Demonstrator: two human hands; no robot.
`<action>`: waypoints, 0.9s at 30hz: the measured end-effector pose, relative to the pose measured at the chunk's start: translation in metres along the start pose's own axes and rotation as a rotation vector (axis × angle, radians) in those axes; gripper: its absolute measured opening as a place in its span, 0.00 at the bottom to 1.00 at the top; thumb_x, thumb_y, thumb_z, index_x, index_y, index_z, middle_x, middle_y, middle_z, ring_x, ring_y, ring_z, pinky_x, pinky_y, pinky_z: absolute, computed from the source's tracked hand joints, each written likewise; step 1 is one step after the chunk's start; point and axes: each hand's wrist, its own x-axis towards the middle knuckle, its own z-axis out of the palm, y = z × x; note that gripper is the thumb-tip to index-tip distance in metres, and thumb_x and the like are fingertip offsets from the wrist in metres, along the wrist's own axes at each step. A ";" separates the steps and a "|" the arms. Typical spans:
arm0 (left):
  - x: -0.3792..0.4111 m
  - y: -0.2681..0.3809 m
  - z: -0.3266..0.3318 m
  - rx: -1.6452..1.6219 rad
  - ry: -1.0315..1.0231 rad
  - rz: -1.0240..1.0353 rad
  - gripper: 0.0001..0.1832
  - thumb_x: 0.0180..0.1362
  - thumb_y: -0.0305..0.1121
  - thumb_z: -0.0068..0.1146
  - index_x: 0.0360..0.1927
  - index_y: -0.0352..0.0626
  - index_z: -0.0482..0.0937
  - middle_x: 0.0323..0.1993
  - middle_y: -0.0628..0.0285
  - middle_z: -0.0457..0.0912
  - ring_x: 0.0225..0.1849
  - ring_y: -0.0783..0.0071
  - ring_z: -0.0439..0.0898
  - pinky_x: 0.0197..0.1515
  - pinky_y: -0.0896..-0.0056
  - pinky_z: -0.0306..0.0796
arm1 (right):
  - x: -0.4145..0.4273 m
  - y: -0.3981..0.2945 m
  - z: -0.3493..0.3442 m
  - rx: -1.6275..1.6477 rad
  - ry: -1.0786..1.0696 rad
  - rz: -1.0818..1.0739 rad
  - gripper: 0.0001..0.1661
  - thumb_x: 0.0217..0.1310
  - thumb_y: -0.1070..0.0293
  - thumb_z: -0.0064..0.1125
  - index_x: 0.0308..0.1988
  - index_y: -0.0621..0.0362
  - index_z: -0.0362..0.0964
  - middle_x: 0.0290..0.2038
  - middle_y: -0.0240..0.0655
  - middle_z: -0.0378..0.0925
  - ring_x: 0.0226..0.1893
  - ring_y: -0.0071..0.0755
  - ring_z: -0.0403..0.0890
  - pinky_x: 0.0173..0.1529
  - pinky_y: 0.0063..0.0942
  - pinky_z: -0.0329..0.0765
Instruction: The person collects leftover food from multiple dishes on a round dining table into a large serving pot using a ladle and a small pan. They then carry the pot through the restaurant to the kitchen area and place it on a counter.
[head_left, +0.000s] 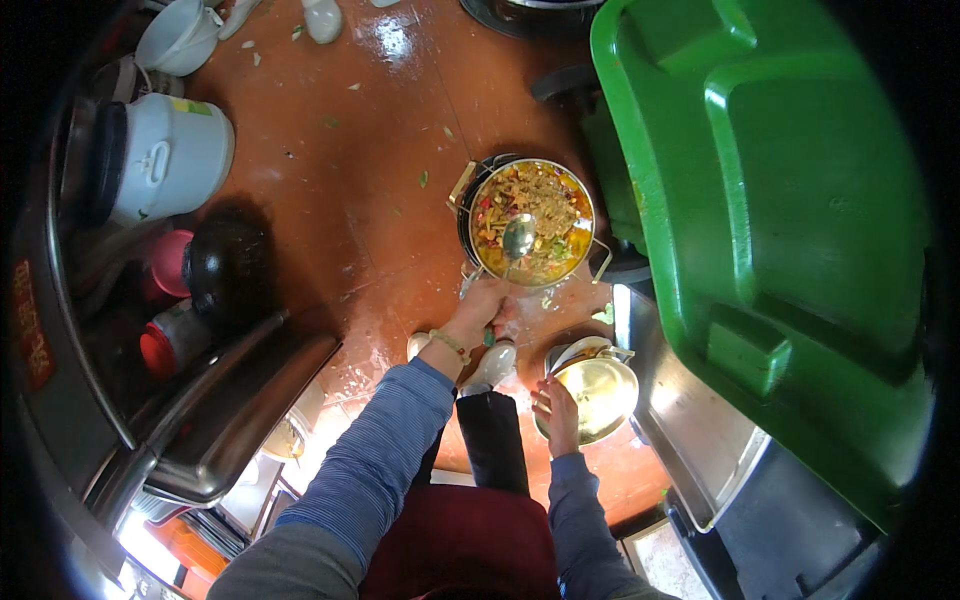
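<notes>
My left hand (486, 304) is closed around the handle of a metal spoon (519, 236), whose bowl rests over the food in a round metal pan. That two-handled pan (592, 251) holds oily broth, chopped vegetables and a heap of minced-looking food; dark round vessels show beneath its left edge. Low on the right, my right hand (556, 412) is at the left side of an empty brass-coloured pan (604, 397), fingers spread; whether they touch its rim is unclear. This pan lies over other metal pans near the floor.
A large green bin lid (825, 187) fills the right side, above a steel tray (690, 405). White tub (176, 157), dark round jar (232, 262) and pink container (171, 262) stand left. A steel sink or counter edge (240, 405) juts in lower left. Scraps lie on the wet red floor (360, 187).
</notes>
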 end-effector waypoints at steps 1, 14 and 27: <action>0.003 -0.010 0.001 0.104 0.070 0.075 0.11 0.57 0.33 0.43 0.31 0.35 0.74 0.15 0.63 0.69 0.13 0.77 0.63 0.14 0.75 0.57 | -0.014 -0.005 -0.002 0.025 -0.004 0.020 0.26 0.62 0.53 0.43 0.55 0.56 0.61 0.45 0.35 0.71 0.41 0.29 0.75 0.41 0.25 0.73; -0.011 0.011 0.026 1.548 0.409 0.713 0.08 0.50 0.32 0.47 0.30 0.38 0.73 0.24 0.51 0.78 0.28 0.57 0.79 0.27 0.59 0.72 | -0.105 -0.027 -0.027 -0.118 -0.015 -0.034 0.28 0.62 0.53 0.44 0.55 0.60 0.59 0.46 0.41 0.71 0.44 0.34 0.75 0.44 0.27 0.74; -0.411 0.030 -0.017 0.082 0.064 0.318 0.17 0.61 0.36 0.40 0.33 0.30 0.75 0.11 0.64 0.69 0.11 0.80 0.66 0.14 0.81 0.60 | -0.231 -0.118 0.048 -0.294 -0.319 -0.114 0.29 0.60 0.49 0.45 0.52 0.58 0.64 0.44 0.39 0.72 0.43 0.32 0.75 0.43 0.27 0.73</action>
